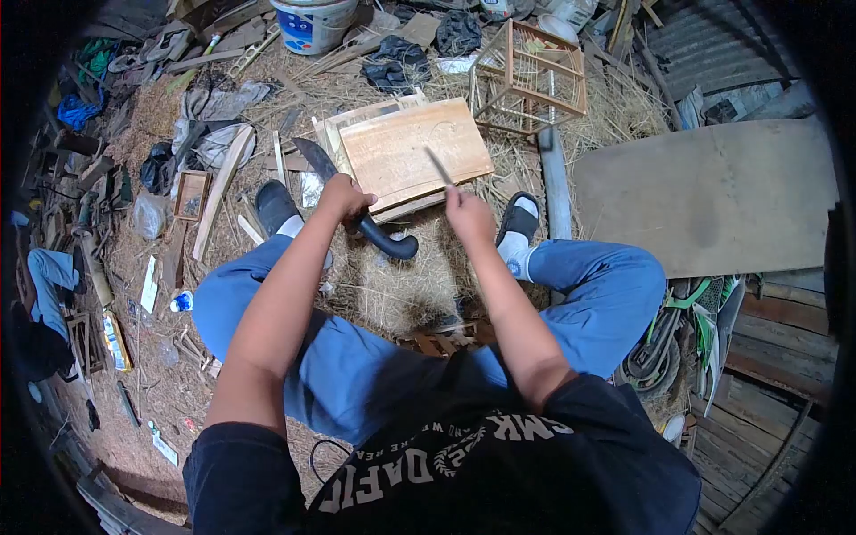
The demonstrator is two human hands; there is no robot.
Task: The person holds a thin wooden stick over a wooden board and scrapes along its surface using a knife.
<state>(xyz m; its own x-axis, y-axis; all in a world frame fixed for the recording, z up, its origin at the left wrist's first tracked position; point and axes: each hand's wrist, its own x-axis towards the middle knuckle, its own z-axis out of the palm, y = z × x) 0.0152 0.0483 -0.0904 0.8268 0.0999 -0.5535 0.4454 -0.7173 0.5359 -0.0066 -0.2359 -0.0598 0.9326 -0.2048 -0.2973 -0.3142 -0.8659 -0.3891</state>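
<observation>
My left hand (346, 198) is wrapped round a large curved knife (314, 159) where its dark blade meets the hooked black handle (389, 241). The blade points up and to the left, beside the left edge of a pale wooden board (415, 147). My right hand (468, 214) is closed on a thin, narrow blade (438, 167) that points up and left over the board's lower right part. What handle it has is hidden in the fist. The board lies on other pale wood pieces between my feet.
A small wooden cage frame (528, 78) stands behind the board at the right. A white bucket (312, 25) is at the back. A large flat panel (709, 196) lies at the right. Wood strips (223, 189) and straw cover the ground. Another person's leg (52, 281) shows at far left.
</observation>
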